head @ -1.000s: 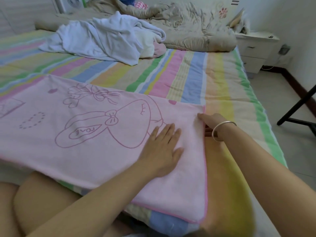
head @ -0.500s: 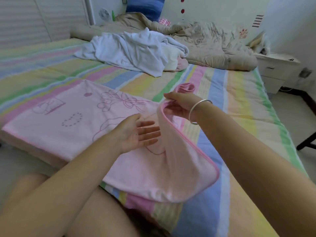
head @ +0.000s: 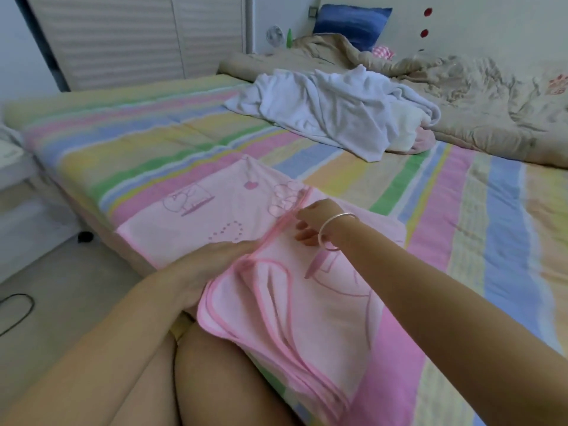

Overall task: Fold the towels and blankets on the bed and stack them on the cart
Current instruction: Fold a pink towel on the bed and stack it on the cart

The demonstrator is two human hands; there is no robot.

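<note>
A pink towel (head: 196, 219) with line drawings lies on the striped bed (head: 138, 155) near its front edge, its right part folded over to the left. My right hand (head: 310, 221), a silver bangle on the wrist, pinches the folded pink hem near the towel's middle. My left hand (head: 212, 256) lies flat under the fold's near edge, its fingertips hidden by the cloth. A crumpled white towel (head: 332, 109) sits further back on the bed.
A beige quilt (head: 461, 96) is heaped along the head of the bed with a blue pillow (head: 350, 26) behind. The louvred wardrobe (head: 123, 38) stands at the far left. A black cable (head: 18, 309) lies on the floor at left. No cart is in view.
My right hand has carried the towel's right edge over to the left, laying it down as a fold. My left hand moved from the towel's top to the fold's near edge.
</note>
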